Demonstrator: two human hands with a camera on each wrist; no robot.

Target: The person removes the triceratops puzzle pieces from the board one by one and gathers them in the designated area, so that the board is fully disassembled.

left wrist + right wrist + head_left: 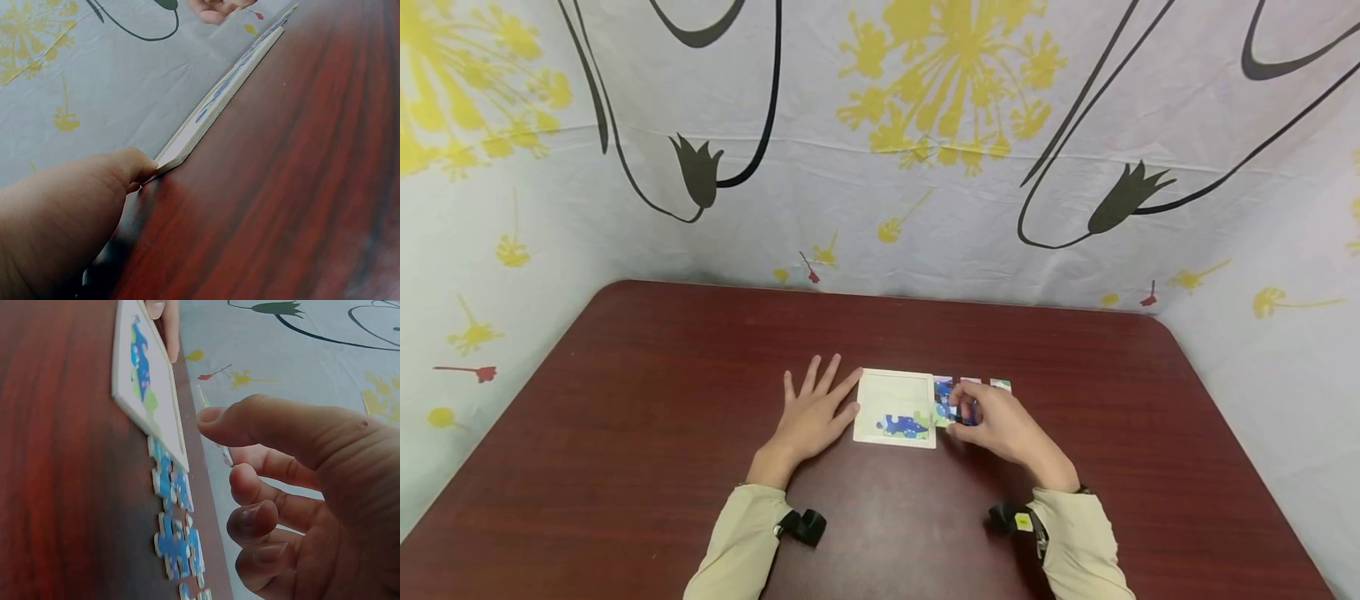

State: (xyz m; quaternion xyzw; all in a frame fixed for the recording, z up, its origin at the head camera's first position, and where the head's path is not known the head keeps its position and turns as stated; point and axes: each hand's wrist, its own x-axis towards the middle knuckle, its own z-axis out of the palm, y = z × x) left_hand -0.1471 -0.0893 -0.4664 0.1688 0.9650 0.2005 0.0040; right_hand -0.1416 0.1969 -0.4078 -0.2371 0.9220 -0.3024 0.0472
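Item one: a shallow square jigsaw tray (891, 392), pale and wood-like, with a raised rim around a flat cream floor. Contents: interlocked pieces (904, 427) in blue and green, lying toward its near right corner; we cannot make out their number.

Item two: loose jigsaw pieces (172, 547), thin and knobbed, printed mostly in blue, in rows just right of the tray, the nearest touching or almost touching its edge; the right hand partly covers them in the head view.

Item three: the left hand (811, 421), fingers spread wide, thumb and forefinger against the tray's left edge.

Item four: the right hand (1000, 417), narrowed above the loose pieces right of the tray, pinching one thin piece (227, 456), seen nearly edge-on.

Setting: beneath the tray we list a glossy, dark red wood-grain tabletop (700, 383); behind it, creased white fabric (820, 200) with yellow flower prints.
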